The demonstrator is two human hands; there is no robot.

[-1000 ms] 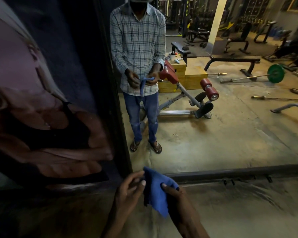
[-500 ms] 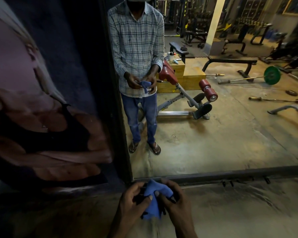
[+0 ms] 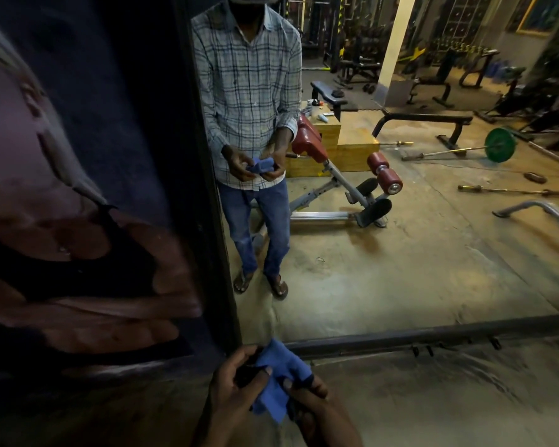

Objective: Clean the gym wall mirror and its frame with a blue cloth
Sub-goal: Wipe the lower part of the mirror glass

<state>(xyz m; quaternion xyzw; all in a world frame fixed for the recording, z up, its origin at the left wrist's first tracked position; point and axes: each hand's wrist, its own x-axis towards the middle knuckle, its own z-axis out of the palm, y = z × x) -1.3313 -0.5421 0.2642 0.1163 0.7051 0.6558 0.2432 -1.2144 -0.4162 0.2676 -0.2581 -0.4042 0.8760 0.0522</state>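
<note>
A blue cloth point(image 3: 276, 379) is bunched between both hands low in the middle of the view. My left hand point(image 3: 236, 382) grips its left side with curled fingers. My right hand point(image 3: 307, 398) pinches its right side. The wall mirror point(image 3: 400, 253) fills the right and centre, and it reflects me standing with the cloth in both hands. Its dark frame point(image 3: 207, 188) runs upright at the left, and the bottom rail point(image 3: 433, 337) runs across just beyond my hands.
A large wall poster point(image 3: 62, 221) of a muscular figure covers the wall left of the frame. The mirror reflects a red-padded bench point(image 3: 336, 175), a barbell with a green plate point(image 3: 499, 145) and other gym machines. Bare concrete floor point(image 3: 433, 398) lies below the rail.
The cloth hung loose between my hands one second ago; now both hands have gathered it into a tighter bunch. The view has shifted slightly.
</note>
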